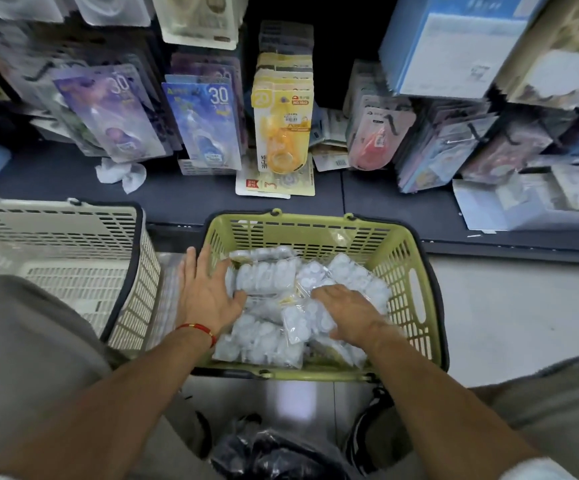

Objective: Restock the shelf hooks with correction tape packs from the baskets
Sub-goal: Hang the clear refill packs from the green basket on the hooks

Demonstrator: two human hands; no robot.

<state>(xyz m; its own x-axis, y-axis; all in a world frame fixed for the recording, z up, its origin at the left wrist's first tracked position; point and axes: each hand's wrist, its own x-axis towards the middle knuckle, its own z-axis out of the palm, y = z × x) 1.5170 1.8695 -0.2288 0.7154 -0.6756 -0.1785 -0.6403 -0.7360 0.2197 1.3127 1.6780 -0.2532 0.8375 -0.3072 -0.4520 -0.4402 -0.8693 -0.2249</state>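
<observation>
**A:** Where are the packs right now?

**B:** Piled in the green basket [319,233] on the floor, right below the camera. They're clear bags of white correction tape packs [263,275], heaped across the bottom of the basket.

**A:** And the hands?

**B:** Both are down in it. The left hand [205,292] lies along the basket's left wall with fingers straight and spread, its thumb touching a bag; that grip is wide and holds nothing. A red string bracelet [199,330] sits on that wrist. The right hand [346,317] rests palm-down on the heap at the right, its fingers lying over a bag (whether they curl under anything, I cannot tell).

**A:** What's beside it?

**B:** A beige basket [73,244] just to the left, close against the green one. Beyond both runs the dark bottom shelf [184,199], with carded tape hanging above it: purple packs [121,112], blue packs [208,123] marked "30", yellow packs [282,126] and a pinkish-red one [374,136].

**A:** Anything loose?

**B:** A crumpled white wrapper [121,173] lies on the shelf, and a flat card [274,185] lies under the yellow row. A dark plastic bag [274,455] sits on the floor between the person's knees.
</observation>
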